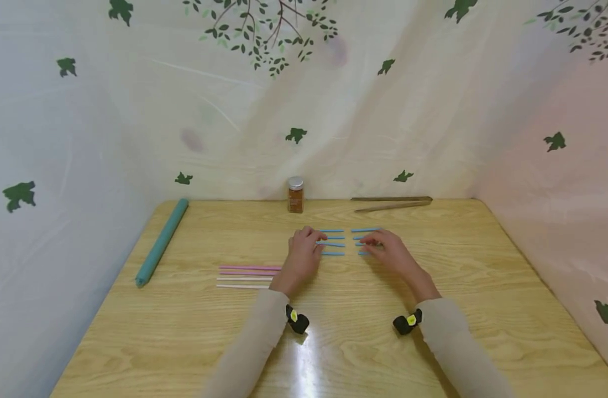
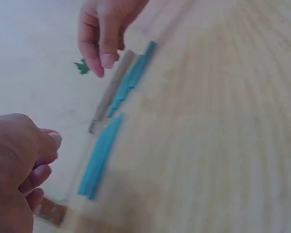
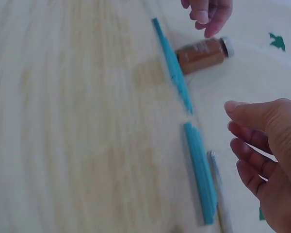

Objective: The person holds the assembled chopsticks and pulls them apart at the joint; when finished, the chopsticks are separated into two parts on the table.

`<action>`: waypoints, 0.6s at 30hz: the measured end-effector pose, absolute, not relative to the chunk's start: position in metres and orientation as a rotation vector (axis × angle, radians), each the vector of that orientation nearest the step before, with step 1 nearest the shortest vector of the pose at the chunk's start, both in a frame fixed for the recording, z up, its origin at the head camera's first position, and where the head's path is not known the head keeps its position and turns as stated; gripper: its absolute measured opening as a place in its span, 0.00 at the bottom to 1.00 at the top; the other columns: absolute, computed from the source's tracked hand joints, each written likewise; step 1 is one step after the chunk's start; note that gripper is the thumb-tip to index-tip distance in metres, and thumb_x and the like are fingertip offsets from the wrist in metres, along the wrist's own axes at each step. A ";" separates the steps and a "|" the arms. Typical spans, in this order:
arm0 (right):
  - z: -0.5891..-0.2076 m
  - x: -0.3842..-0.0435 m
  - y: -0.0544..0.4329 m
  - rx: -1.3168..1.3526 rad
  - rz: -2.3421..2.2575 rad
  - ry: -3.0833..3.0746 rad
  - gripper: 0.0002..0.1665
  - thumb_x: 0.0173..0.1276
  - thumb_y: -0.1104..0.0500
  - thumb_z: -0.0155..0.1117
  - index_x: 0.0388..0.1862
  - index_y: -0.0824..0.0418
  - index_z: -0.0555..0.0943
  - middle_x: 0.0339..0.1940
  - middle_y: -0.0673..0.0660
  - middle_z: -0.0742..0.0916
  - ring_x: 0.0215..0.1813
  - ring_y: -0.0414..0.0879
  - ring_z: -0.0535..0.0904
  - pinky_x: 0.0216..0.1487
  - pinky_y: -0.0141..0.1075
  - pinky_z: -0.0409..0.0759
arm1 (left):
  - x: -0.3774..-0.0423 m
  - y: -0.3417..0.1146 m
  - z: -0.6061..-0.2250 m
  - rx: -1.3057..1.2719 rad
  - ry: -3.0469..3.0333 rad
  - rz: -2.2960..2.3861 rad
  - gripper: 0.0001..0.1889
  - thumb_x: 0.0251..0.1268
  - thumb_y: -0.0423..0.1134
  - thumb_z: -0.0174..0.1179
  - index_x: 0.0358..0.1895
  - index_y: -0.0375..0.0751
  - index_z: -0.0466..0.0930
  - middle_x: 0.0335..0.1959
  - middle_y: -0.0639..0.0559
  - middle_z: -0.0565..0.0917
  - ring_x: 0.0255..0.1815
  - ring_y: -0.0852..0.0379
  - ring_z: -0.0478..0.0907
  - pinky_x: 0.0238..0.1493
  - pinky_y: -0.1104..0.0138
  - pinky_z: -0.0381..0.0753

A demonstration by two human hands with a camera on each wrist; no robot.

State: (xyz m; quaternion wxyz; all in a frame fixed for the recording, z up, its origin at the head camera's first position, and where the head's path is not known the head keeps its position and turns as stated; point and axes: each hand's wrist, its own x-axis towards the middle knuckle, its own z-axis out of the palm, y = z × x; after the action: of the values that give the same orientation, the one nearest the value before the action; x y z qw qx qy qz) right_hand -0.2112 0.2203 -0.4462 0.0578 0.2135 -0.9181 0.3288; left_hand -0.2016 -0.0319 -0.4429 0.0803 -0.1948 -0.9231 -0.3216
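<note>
Slim blue sticks lie on the wooden table in two side-by-side groups, with a narrow gap between them. My left hand (image 1: 304, 254) hovers by the outer ends of the left group (image 1: 334, 244), its fingers loosely bent and nothing in them. Over the right group (image 1: 366, 229) is my right hand (image 1: 387, 251), thumb and fingers apart and holding nothing in the right wrist view. That view shows the sticks of the near group (image 3: 200, 174) lined up close together. In the left wrist view, the far group (image 2: 133, 75) has staggered ends.
Pink sticks (image 1: 249, 267) and cream sticks (image 1: 241, 286) lie beside my left forearm, partly hidden by it. A spice jar (image 1: 295, 200) with a silver lid stands at the back edge. Wooden tongs (image 1: 393, 208) lie back right; a teal roll (image 1: 162, 243) lies along the left edge.
</note>
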 end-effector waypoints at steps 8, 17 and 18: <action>-0.430 -0.214 0.183 0.727 1.047 -2.743 0.11 0.67 0.59 0.63 0.46 0.61 0.83 0.40 0.55 0.83 0.42 0.49 0.76 0.45 0.48 0.77 | -0.204 -0.079 -0.421 -0.497 -2.695 -0.960 0.07 0.67 0.36 0.59 0.44 0.42 0.81 0.42 0.47 0.78 0.45 0.46 0.71 0.46 0.53 0.69; -0.432 -0.218 0.138 0.820 1.143 -2.730 0.11 0.67 0.61 0.63 0.46 0.63 0.83 0.41 0.56 0.84 0.42 0.48 0.77 0.44 0.41 0.77 | -0.193 -0.138 -0.429 -0.417 -2.733 -1.023 0.06 0.67 0.33 0.57 0.43 0.36 0.81 0.39 0.43 0.79 0.45 0.45 0.73 0.49 0.54 0.71; -0.433 -0.218 0.133 0.831 1.147 -2.729 0.10 0.67 0.60 0.63 0.45 0.63 0.83 0.41 0.56 0.84 0.41 0.47 0.77 0.44 0.40 0.77 | -0.191 -0.145 -0.430 -0.404 -2.749 -1.034 0.06 0.68 0.33 0.57 0.43 0.36 0.81 0.40 0.43 0.78 0.45 0.45 0.73 0.49 0.54 0.71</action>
State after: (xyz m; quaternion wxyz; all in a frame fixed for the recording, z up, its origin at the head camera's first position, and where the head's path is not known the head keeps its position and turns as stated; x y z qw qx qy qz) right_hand -0.2175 0.1331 -0.4328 0.0336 0.2700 -0.8871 0.3728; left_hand -0.1911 -0.1446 -0.4296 0.0884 -0.1359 -0.9236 -0.3475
